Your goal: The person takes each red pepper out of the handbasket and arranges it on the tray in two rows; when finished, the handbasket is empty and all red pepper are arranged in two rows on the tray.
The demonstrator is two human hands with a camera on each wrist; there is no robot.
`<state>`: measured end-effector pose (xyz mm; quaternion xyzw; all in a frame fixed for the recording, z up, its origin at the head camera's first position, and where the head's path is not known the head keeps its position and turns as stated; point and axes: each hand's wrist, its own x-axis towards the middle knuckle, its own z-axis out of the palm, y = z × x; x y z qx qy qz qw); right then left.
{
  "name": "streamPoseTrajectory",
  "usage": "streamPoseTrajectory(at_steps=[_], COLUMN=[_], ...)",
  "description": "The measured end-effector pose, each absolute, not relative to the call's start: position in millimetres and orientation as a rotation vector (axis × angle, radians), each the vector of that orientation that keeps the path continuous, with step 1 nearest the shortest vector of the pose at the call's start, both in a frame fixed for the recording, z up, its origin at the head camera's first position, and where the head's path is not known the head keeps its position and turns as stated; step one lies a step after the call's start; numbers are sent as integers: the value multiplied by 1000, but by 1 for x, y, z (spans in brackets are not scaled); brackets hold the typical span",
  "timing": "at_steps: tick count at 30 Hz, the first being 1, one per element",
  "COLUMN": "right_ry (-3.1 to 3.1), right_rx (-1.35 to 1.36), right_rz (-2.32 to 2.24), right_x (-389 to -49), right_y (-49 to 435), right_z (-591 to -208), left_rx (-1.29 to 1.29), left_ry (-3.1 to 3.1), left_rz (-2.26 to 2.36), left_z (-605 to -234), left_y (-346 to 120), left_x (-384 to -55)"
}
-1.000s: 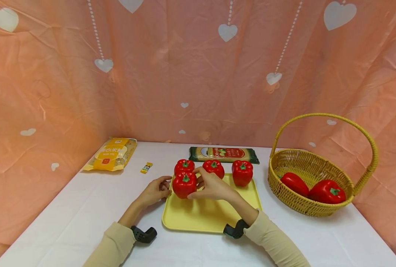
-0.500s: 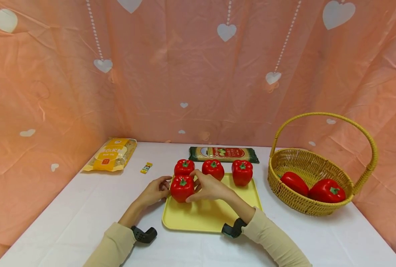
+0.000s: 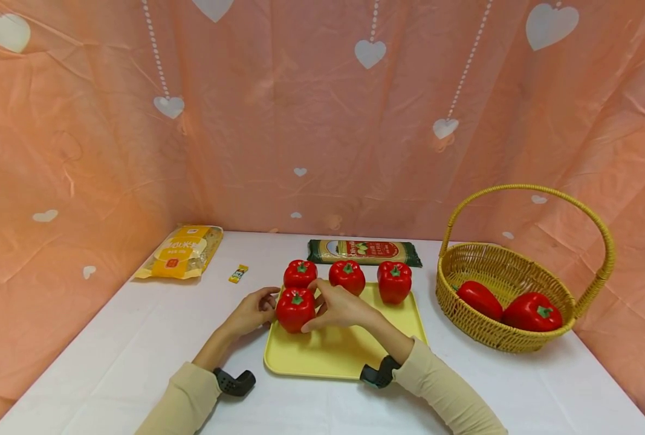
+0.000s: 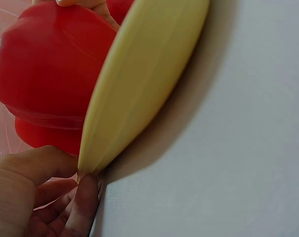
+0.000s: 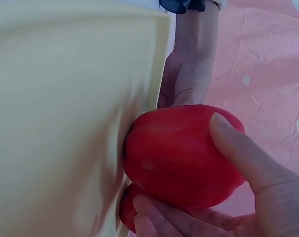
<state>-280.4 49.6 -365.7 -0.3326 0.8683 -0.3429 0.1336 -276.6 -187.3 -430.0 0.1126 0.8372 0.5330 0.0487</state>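
Observation:
A red bell pepper (image 3: 295,313) with a green stem stands upright on the left part of the yellow tray (image 3: 344,359). My right hand (image 3: 343,306) grips this pepper from its right side, thumb on the near side and fingers round the far side. In the right wrist view, the pepper's base (image 5: 134,148) is right at the tray surface. With thumb and finger my left hand (image 3: 250,313) pinches the tray's left rim, as the left wrist view shows at the tray edge (image 4: 134,94). Behind, a row of bell peppers (image 3: 300,273), (image 3: 347,277), (image 3: 394,281) stands along the tray's far side.
To the right is a wicker basket (image 3: 477,323) with a tall handle, holding two red peppers (image 3: 480,299), (image 3: 533,312). A green-ended pasta packet (image 3: 366,252) lies behind the tray. Back left are a yellow grain bag (image 3: 181,252) and a small yellow sachet (image 3: 238,273).
My right hand has brought the bell pepper slightly left and toward me, down onto the tray. My left hand has stayed at the rim.

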Motion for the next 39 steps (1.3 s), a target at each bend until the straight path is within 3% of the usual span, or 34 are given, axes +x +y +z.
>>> streamPoseTrajectory(at_steps=[39], right_ry=[2525], right_rx=[-997], right_rz=[-1016], right_x=[-276], right_y=[58], right_z=[-356], left_rx=[302], left_ry=[2530], left_rz=[1646], left_z=[-429], left_y=[-187], left_x=[-276])
